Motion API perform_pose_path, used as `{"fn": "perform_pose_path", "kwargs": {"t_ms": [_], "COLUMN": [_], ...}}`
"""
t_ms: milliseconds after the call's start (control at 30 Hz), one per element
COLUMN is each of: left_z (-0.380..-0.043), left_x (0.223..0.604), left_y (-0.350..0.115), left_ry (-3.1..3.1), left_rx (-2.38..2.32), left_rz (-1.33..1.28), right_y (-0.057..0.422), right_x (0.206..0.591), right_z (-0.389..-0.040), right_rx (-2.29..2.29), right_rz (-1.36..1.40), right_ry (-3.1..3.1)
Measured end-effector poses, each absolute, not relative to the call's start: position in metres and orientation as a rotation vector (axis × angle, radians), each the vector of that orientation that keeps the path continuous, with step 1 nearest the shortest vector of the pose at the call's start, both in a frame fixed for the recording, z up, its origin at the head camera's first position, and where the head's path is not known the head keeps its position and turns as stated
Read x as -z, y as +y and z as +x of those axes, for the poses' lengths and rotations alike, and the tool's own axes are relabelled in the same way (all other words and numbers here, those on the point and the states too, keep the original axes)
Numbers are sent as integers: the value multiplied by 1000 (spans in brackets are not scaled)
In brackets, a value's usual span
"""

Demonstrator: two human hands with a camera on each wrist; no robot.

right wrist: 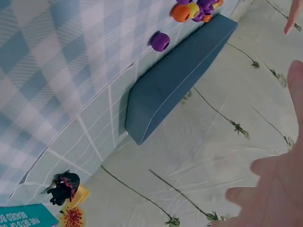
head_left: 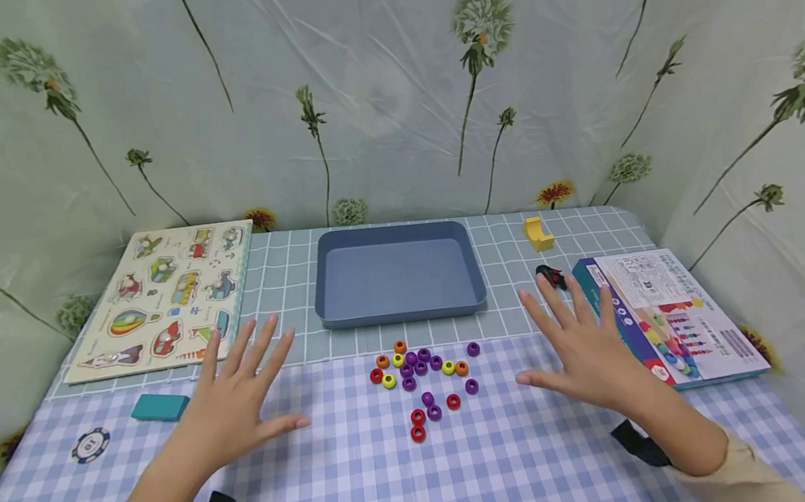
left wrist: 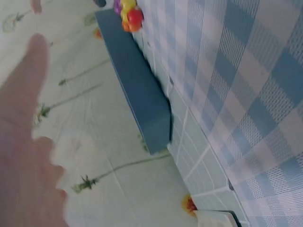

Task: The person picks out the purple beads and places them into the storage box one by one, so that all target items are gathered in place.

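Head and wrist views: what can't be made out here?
Board: corner partly behind left hand, head view; cut off by bottom edge, left wrist view.
Box: fine print too small, head view.
Black object: partly behind right hand, head view.
Tray: inside hidden by its wall, both wrist views.

We look forward and down from the head over the surface point(head_left: 325, 496), from the wrists lower, nearer, tilted, sharing the tray point(left wrist: 135, 78), left's eleven o'clock, right's one

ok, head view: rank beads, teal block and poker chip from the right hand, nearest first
1. Beads: loose, near centre.
2. Teal block: left side.
3. Poker chip: farthest left of the three.
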State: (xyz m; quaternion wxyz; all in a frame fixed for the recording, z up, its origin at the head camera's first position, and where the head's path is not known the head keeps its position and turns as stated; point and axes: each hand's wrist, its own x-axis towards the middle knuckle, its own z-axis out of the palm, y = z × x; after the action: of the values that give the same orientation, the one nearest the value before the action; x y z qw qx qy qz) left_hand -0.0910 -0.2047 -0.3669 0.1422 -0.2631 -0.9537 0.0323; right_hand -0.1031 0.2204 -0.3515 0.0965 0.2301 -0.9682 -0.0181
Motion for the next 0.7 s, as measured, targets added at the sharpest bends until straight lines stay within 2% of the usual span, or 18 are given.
{"fn": "perform_pose_path", "kwargs": {"t_ms": [133, 300, 467, 700], "left_z": [-107, -132, -151, -172], "left_x": [367, 373, 385, 401], "left_y": [-205, -196, -182, -167], "left_ry": [-2663, -2578, -2643, -2829], "left_rx": [24, 270, 560, 872], "left_rz": [-825, -823, -669, -444], "right_y": [215, 203, 192, 185], "right_x": [349, 357, 380, 413], "right_z": [-108, -118, -131, -140], "right_rx": [-170, -688, -1099, -1400], "right_rz": [772, 800, 717, 686], "right_ry": [-2830, -2842, -2831, -2824]}}
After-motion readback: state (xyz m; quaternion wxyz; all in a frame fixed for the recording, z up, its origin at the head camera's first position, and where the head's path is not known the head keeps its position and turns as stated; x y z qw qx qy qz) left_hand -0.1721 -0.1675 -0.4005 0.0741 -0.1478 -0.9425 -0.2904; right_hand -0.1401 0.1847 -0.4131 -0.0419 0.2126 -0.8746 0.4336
